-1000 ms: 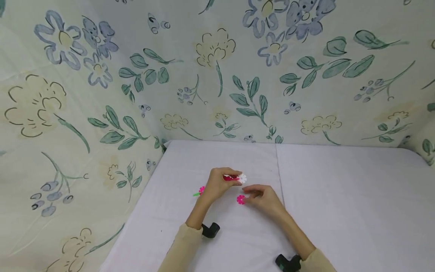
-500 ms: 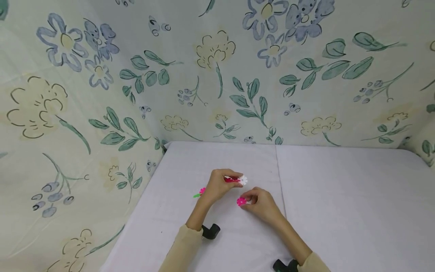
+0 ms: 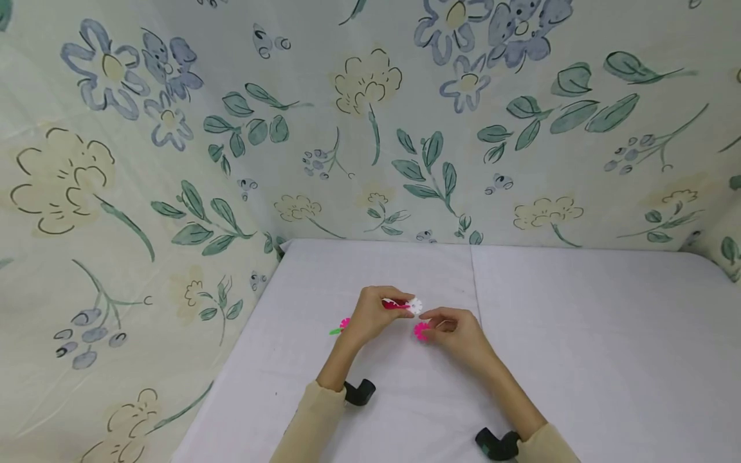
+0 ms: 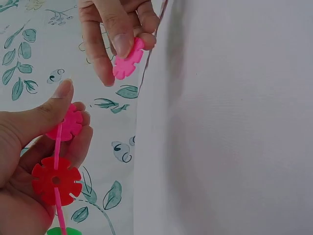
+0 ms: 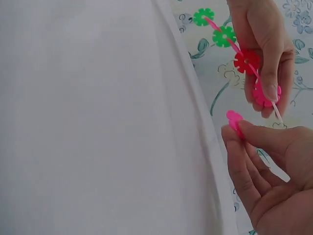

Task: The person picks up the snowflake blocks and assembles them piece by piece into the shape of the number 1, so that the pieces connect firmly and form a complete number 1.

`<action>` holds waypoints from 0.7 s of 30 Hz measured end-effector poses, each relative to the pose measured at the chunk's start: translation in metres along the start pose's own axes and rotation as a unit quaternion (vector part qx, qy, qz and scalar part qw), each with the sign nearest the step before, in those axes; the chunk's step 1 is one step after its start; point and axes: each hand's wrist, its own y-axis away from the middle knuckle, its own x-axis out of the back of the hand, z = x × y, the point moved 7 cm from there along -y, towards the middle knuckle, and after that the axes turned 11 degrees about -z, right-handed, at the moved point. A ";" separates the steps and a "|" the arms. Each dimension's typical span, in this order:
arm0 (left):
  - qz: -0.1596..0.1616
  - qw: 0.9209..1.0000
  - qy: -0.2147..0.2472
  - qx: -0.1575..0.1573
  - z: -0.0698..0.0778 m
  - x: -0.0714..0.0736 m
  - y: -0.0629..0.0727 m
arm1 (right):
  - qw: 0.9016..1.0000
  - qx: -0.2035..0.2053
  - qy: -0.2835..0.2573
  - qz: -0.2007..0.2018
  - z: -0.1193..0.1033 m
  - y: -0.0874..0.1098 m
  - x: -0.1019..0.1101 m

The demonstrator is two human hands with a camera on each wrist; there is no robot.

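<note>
In the head view my left hand (image 3: pixel 370 315) pinches a threaded string of plastic snowflake discs; its end disc looks white there. The left wrist view shows a pink disc (image 4: pixel 72 122) at its thumb and fingers, with a red disc (image 4: pixel 56 181) below on the pink lace (image 4: pixel 57 147). Two green discs (image 5: pixel 224 36) follow along the lace in the right wrist view, and a pale lace tip (image 5: pixel 278 112) sticks out past the thumb. My right hand (image 3: pixel 460 334) pinches a loose pink disc (image 5: pixel 234 122) between thumb and forefinger, close to the lace tip but apart from it.
A white cloth (image 3: pixel 579 321) covers the table, with a crease running front to back. Behind and to the left hangs a floral curtain (image 3: pixel 370 141). Black wrist cameras (image 3: pixel 360 392) sit at both wrists.
My right hand dips slightly, then moves up and to the right with the pink disc, its fingers spreading a little. The left hand stays almost still with the string of discs.
</note>
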 end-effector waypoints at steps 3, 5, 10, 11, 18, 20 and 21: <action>-0.003 1.000 0.000 0.004 0.000 0.000 0.000 | 1.000 -0.010 -0.011 0.009 -0.002 0.003 0.011; -0.005 1.000 -0.001 0.008 0.001 -0.001 0.000 | 1.000 -0.012 -0.017 0.023 -0.003 0.004 0.018; -0.012 1.000 0.008 0.010 0.003 -0.001 0.001 | 0.997 0.026 -0.059 0.049 -0.009 0.007 0.030; -0.015 1.000 0.011 0.007 0.003 -0.002 0.001 | 0.995 0.037 -0.072 0.052 -0.011 0.007 0.031; -0.025 0.999 0.018 -0.009 0.007 -0.002 0.001 | 0.990 0.085 -0.094 0.060 -0.016 0.008 0.036; -0.026 0.999 0.017 -0.009 0.007 -0.002 0.001 | 0.990 0.089 -0.084 0.065 -0.017 0.009 0.037; -0.027 0.999 0.018 -0.009 0.007 -0.002 0.001 | 0.990 0.093 -0.079 0.068 -0.018 0.009 0.037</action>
